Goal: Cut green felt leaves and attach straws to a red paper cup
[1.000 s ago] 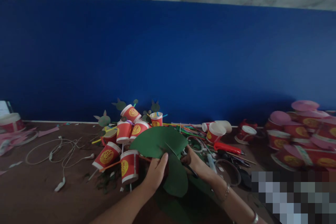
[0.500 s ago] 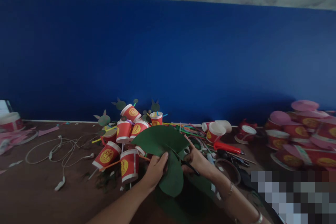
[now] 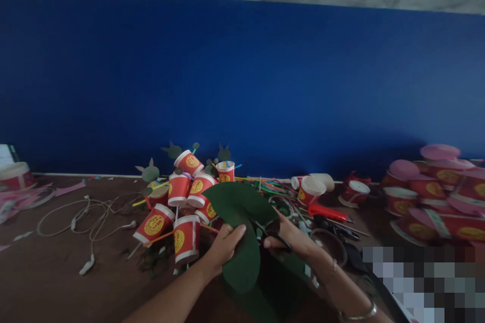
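A dark green sheet of paper [image 3: 242, 262], cut with rounded lobes, is held up above the table. My left hand [image 3: 226, 247] pinches it at its left side, thumb on top. In my right hand [image 3: 290, 237] is a pair of scissors [image 3: 278, 238] with dark handles; the blades meet the paper near its middle, where a cut divides the upper lobe from the lower one. Part of the right fingers is hidden behind the paper. Just left of my left hand stand stacked red paper cups [image 3: 187, 239] with yellow emblems, fitted with straws.
White earphones [image 3: 88, 265] lie with tangled cable on the left. Behind the paper are colourful straws, tape rolls and white-rimmed cups [image 3: 311, 190]. A red-handled tool [image 3: 329, 212] lies right. Cups with pink paper [image 3: 439, 152] fill the far right. A blue panel [image 3: 242, 86] rises behind.
The green paper has turned and shifted, its lower lobe swinging left and down. The scissors and my right hand have moved slightly right, and more of a cup behind the paper shows.
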Demonstrator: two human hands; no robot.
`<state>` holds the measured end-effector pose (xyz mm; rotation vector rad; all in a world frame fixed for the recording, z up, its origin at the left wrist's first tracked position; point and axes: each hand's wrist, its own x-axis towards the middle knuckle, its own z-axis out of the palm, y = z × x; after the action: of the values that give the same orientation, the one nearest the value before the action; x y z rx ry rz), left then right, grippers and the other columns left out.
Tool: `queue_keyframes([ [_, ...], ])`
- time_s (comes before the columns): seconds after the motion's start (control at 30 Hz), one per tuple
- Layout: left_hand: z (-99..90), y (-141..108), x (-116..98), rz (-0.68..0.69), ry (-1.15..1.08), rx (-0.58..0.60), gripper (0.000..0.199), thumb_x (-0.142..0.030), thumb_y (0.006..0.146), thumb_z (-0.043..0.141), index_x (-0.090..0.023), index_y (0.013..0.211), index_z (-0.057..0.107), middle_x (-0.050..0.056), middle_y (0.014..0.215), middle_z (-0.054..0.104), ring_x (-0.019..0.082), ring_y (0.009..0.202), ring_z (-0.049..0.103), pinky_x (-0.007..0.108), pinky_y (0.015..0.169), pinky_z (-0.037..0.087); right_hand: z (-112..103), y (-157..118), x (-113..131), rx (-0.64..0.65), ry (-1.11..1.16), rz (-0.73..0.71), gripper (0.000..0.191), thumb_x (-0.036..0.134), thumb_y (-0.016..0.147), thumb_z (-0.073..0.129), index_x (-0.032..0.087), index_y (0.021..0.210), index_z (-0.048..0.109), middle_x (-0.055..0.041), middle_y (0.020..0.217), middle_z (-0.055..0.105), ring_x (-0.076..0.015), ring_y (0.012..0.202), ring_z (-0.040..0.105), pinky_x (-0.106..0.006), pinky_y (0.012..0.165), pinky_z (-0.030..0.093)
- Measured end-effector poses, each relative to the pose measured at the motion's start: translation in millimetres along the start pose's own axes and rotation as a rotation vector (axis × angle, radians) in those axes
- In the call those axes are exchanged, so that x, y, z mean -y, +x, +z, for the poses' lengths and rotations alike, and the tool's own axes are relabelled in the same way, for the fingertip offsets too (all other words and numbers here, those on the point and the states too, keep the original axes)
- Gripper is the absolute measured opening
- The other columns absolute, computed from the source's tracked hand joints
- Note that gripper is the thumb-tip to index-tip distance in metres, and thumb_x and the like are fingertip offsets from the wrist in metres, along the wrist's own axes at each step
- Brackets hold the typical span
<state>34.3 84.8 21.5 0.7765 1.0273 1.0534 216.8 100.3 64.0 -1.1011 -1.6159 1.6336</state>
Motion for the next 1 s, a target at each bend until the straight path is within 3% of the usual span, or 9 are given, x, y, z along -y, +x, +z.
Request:
queue_keyframes([
  [0.13,2.7,-2,0,0.016,0.022,0.073,0.045,-0.055,0.048,0.072,-0.015,0.057,0.052,-0.005,0.042,0.047,0.009,0.038,0.043,0.023,0.04,0.031,-3,-2,-1,0.014,-0.028,0.032,0.107,0.034,0.06,0.076,0.015,0.139,0.007,0.0079,0.05,0.056,-0.0086,0.037,0.047,-0.017,0.031,0.035],
  [0.27,3.2,-3,-1,0.046,0.037,0.058,0.041,-0.052,0.052,0.071,-0.014,0.054,0.054,-0.003,0.04,0.048,0.01,0.036,0.044,0.023,0.039,0.031,-9,-3,-4,0.043,-0.065,0.056,0.104,0.03,0.063,0.073,0.015,0.139,0.004,0.0102,0.044,0.054,-0.0074,0.032,0.044,-0.015,0.029,0.032],
  [0.47,3.2,-1,-14,0.172,0.032,-0.066,0.038,-0.051,0.062,0.066,-0.014,0.058,0.057,-0.002,0.045,0.054,0.012,0.042,0.049,0.022,0.041,0.033,-10,1,-5,0.037,-0.066,0.066,0.108,0.028,0.061,0.075,0.017,0.14,0.002,0.0088,0.048,0.058,-0.0085,0.036,0.048,-0.015,0.03,0.036],
  [0.67,1.7,0,-12,0.239,0.028,-0.173,0.031,-0.046,0.064,0.066,-0.015,0.068,0.062,-0.004,0.044,0.052,0.014,0.047,0.052,0.024,0.05,0.04,-15,4,-4,0.008,-0.084,0.091,0.127,0.029,0.056,0.078,0.013,0.137,-0.019,0.0063,0.051,0.062,-0.0109,0.04,0.052,-0.017,0.034,0.039],
  [0.77,-1.0,3,-9,0.263,0.041,-0.234,0.033,-0.047,0.068,0.062,-0.015,0.076,0.061,-0.002,0.055,0.058,0.015,0.055,0.055,0.026,0.056,0.042,-27,-3,1,0.094,-0.137,0.133,0.125,0.024,0.057,0.076,0.011,0.137,-0.02,0.0034,0.055,0.064,-0.0111,0.04,0.054,-0.017,0.035,0.039],
  [0.87,-4.4,4,-9,0.293,0.089,-0.303,0.034,-0.048,0.071,0.057,-0.015,0.077,0.059,0.0,0.064,0.059,0.016,0.06,0.055,0.028,0.059,0.042,-39,-18,14,0.186,-0.136,0.235,0.106,0.018,0.061,0.069,0.015,0.14,0.0,0.005,0.054,0.062,-0.0097,0.037,0.053,-0.016,0.034,0.038],
  [0.9,-5.2,4,-10,0.306,0.119,-0.317,0.033,-0.048,0.071,0.057,-0.015,0.074,0.058,-0.001,0.063,0.058,0.016,0.06,0.053,0.028,0.06,0.042,-42,-24,20,0.17,-0.139,0.266,0.093,0.017,0.062,0.067,0.017,0.139,0.015,0.0054,0.054,0.061,-0.0087,0.036,0.053,-0.015,0.034,0.037],
  [0.97,-5.8,4,-12,0.341,0.195,-0.331,0.031,-0.046,0.07,0.059,-0.016,0.064,0.055,-0.002,0.058,0.053,0.015,0.06,0.05,0.027,0.059,0.039,-43,-32,32,0.123,-0.182,0.319,0.058,0.015,0.061,0.063,0.017,0.117,0.049,0.0051,0.053,0.06,-0.0071,0.037,0.053,-0.013,0.033,0.036],
  [1.0,-5.6,3,-12,0.362,0.235,-0.329,0.03,-0.044,0.069,0.06,-0.016,0.06,0.053,-0.003,0.056,0.051,0.015,0.059,0.048,0.026,0.059,0.038,-42,-35,37,0.104,-0.208,0.337,0.041,0.014,0.061,0.062,0.016,0.102,0.057,0.0052,0.051,0.059,-0.0066,0.037,0.052,-0.012,0.033,0.036],
])
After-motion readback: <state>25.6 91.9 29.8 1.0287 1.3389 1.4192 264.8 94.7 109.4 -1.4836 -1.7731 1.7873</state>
